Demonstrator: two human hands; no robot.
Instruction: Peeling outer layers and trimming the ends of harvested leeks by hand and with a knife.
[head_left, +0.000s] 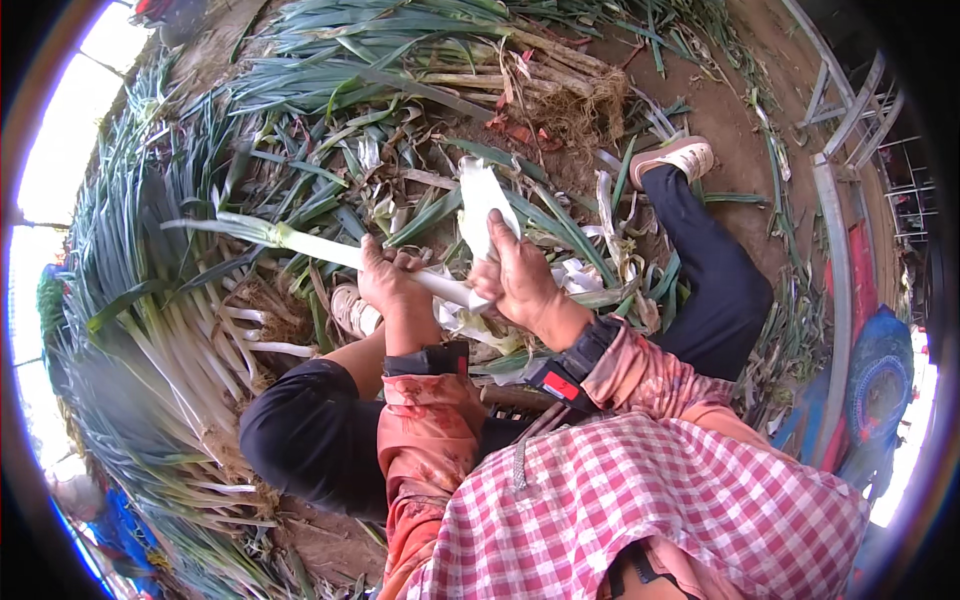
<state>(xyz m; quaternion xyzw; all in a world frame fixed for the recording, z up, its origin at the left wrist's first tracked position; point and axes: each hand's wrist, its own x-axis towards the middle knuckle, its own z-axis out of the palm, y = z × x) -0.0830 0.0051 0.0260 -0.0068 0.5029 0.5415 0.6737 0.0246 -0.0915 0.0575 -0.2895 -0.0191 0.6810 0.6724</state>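
Note:
A long leek [325,247] with a white shaft and trimmed green top lies slantwise in front of me. My left hand [393,288] is closed round its shaft, with the green end pointing left. At the leek's lower right end, my right hand [527,282] is closed, thumb pressed on a broad, whitish peeled layer [482,200] that stands up from the fingers. The leek's end touches or nearly touches the right fingers; the exact contact is hidden.
Piled leeks [190,370] with roots line my left side. Another bundle [560,80] lies at the far side, roots to the right. Peeled leaves and scraps [600,270] litter the soil between my feet. A metal frame [835,290] stands at right.

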